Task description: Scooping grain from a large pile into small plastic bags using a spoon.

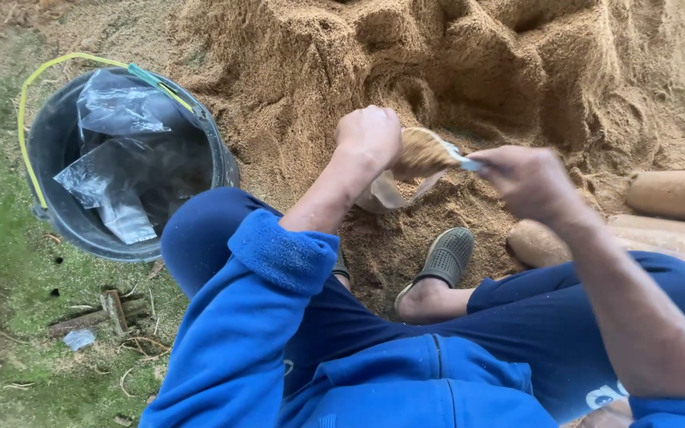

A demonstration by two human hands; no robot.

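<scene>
At frame centre, the left hand (369, 136) is closing its grip on a sawdust-filled clear bag (410, 162), the right hand (526, 181) pinching its rim. Sawdust could be spilling if that pinch slips. Beyond, the sawdust heap (469, 63) is rising.

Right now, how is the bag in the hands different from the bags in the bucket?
The bag in the hands is packed with brown sawdust; the bags in the bucket look empty and crumpled. The held one is pinched between the left hand and the right hand; the others lie loose in the dark bucket. All are clear plastic.
</scene>
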